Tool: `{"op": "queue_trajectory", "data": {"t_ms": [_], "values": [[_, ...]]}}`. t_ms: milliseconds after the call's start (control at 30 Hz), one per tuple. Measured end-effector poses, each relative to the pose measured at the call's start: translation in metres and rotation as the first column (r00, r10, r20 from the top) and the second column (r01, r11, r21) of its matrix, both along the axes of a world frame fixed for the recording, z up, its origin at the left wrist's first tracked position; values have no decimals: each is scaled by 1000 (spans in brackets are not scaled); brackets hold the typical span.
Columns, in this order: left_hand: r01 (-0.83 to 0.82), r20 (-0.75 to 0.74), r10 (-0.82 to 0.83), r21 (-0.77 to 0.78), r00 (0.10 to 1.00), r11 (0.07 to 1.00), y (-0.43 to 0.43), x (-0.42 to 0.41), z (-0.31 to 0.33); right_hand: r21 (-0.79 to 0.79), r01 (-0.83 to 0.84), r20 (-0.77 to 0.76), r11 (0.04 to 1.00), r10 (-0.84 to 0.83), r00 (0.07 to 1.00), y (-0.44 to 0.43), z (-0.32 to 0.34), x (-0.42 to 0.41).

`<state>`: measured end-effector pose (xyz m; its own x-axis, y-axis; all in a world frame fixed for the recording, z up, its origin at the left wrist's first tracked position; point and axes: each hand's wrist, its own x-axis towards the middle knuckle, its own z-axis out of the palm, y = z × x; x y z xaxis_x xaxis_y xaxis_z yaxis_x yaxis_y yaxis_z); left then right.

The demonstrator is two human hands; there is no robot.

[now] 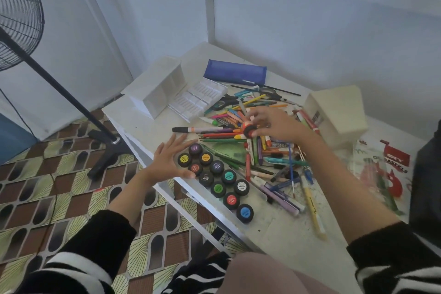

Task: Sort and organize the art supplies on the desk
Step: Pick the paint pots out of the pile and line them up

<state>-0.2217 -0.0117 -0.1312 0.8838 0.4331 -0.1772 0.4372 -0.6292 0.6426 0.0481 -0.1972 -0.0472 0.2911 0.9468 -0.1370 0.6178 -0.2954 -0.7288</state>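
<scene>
Several small poster paint jars (218, 175) with black lids stand grouped near the left edge of the white desk (148, 124). My left hand (170, 160) lies flat with straight fingers against the left side of that group. My right hand (274, 124) holds one more black-lidded paint jar (249, 129) above a loose pile of crayons, pencils, markers and brushes (260, 150). A black-capped marker (198, 129) lies at the pile's left end.
A white compartment organizer (157, 88) and a white plastic palette tray (199, 99) lie at the back left. A blue pencil pouch (235, 71) sits behind them. A cream box (338, 114) stands at right, beside printed paper (381, 162). A fan stand (71, 93) is on the floor at left.
</scene>
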Motion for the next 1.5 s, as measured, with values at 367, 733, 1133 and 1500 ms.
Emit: {"op": "queue_trajectory", "data": {"t_ms": [367, 733, 1133, 1500], "values": [[-27, 15, 28, -28, 1000, 999, -3, 0, 2, -401, -410, 35, 819, 461, 887, -44, 14, -68], [-9, 8, 9, -33, 1000, 999, -2, 0, 1, -525, -213, 142, 824, 332, 933, -50, 13, -91], [-5, 12, 6, -18, 1000, 1000, -2, 0, 1, -426, 42, 472, 904, 182, 863, -59, 0, -108], [-7, 32, 7, 1, 999, 1000, -8, -5, 3, -288, 270, 477, 919, -107, 872, -77, -9, -127]]}}
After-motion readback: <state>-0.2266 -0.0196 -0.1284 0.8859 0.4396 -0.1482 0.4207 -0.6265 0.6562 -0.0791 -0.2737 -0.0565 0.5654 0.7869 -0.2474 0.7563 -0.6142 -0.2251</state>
